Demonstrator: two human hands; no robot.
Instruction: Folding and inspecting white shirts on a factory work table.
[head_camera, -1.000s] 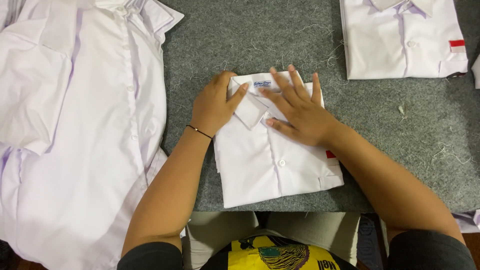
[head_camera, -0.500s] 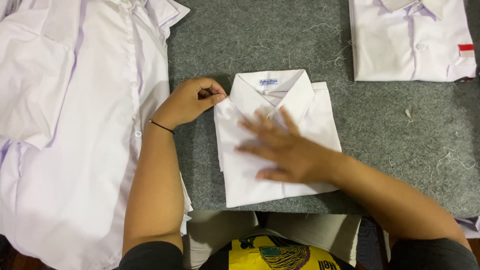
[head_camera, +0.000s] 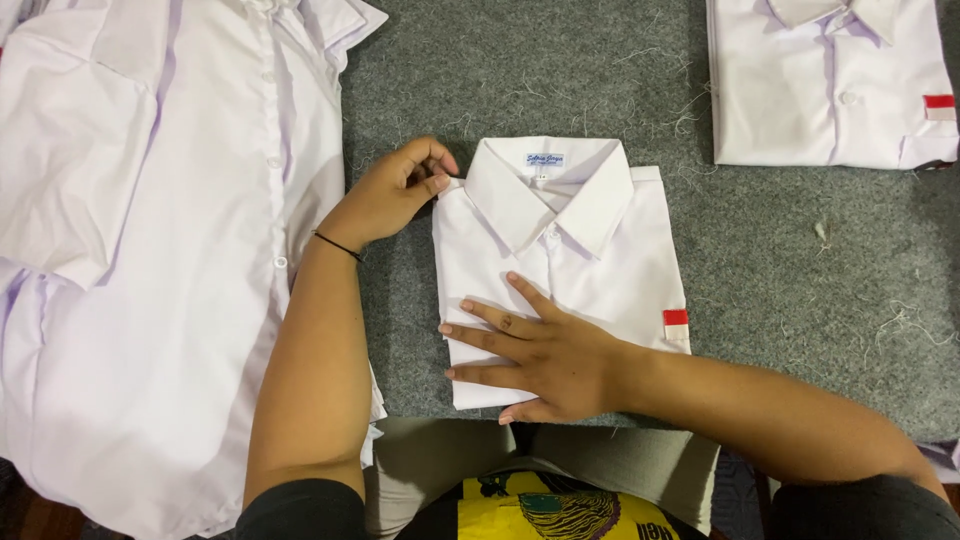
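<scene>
A folded white shirt (head_camera: 585, 250) with a collar and a small red patch lies on the grey felt surface (head_camera: 800, 300) in front of me. My right hand (head_camera: 535, 355) lies flat on its lower left part, fingers spread and pointing left. My left hand (head_camera: 390, 195) rests at the shirt's upper left corner, fingers curled and pinching the edge by the shoulder. A thin dark band circles my left wrist.
A stack of unfolded white shirts (head_camera: 140, 250) covers the left side. Another folded white shirt (head_camera: 820, 85) with a red patch lies at the upper right. Loose threads dot the grey felt.
My right hand slid from the collar down to the shirt's lower part. My left hand left the collar and moved to the shirt's upper left corner.
</scene>
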